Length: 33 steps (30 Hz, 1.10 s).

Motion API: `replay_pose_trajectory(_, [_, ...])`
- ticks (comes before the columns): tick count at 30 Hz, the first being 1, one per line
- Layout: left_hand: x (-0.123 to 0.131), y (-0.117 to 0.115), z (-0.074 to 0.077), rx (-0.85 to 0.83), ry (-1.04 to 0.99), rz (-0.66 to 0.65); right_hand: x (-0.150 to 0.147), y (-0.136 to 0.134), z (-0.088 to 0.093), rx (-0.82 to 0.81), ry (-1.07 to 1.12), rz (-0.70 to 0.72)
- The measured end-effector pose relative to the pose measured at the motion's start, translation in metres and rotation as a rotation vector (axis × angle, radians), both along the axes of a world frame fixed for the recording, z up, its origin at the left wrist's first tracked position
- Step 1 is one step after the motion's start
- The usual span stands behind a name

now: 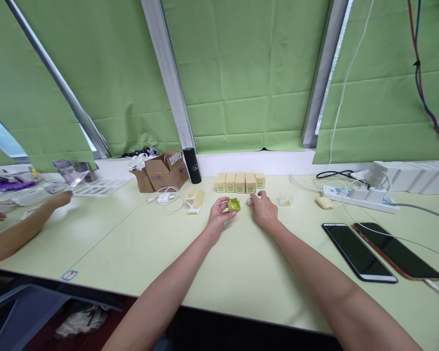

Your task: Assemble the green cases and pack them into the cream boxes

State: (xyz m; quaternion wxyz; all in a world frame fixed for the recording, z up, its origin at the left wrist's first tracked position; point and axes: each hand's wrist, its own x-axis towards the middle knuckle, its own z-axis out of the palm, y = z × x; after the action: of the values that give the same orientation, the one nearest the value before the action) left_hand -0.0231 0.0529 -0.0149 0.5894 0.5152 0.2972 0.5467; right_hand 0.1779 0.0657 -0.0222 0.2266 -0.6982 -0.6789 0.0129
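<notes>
My left hand (219,214) holds a small yellow-green cup-like piece (234,204) between thumb and fingers, over the middle of the table. Just right of it, my right hand (264,208) is closed, its fingertips pinching a small whitish object (249,201). Behind both hands stands a row of several small tan boxes (240,183) with green labels. To the left lies an opened tan carton (195,202) with a white inside. A small clear dish (285,199) with something yellow in it sits right of my right hand.
An open cardboard box (164,170), a black bottle (192,165) and a white charger (164,198) are back left. A power strip (362,197), an earbud case (324,203) and two phones (359,252) (397,250) lie right. Another person's arms reach in at far left.
</notes>
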Motion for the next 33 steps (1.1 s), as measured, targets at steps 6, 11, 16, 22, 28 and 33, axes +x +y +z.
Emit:
replay_pose_trajectory(6, [0.000,0.000,-0.001,0.012,0.045,0.023,0.001,0.000,-0.003,0.122,0.436,-0.051])
replay_pose_trajectory(11, [0.001,-0.002,0.003,0.033,0.073,0.045,0.000,-0.011,0.005,0.134,1.125,0.002])
replay_pose_trajectory(16, [0.003,-0.005,0.005,0.057,0.079,0.040,-0.004,-0.039,0.007,-0.035,1.558,0.054])
replay_pose_trajectory(22, [0.004,-0.009,0.008,0.083,0.092,0.041,-0.005,-0.071,0.009,-0.183,1.849,0.230])
replay_pose_trajectory(28, [0.004,-0.009,0.007,0.103,0.105,0.027,-0.003,-0.085,0.021,-0.179,1.858,0.425])
replay_pose_trajectory(33, [0.004,-0.008,0.004,0.116,0.136,0.038,-0.003,-0.087,0.024,-0.152,1.840,0.451])
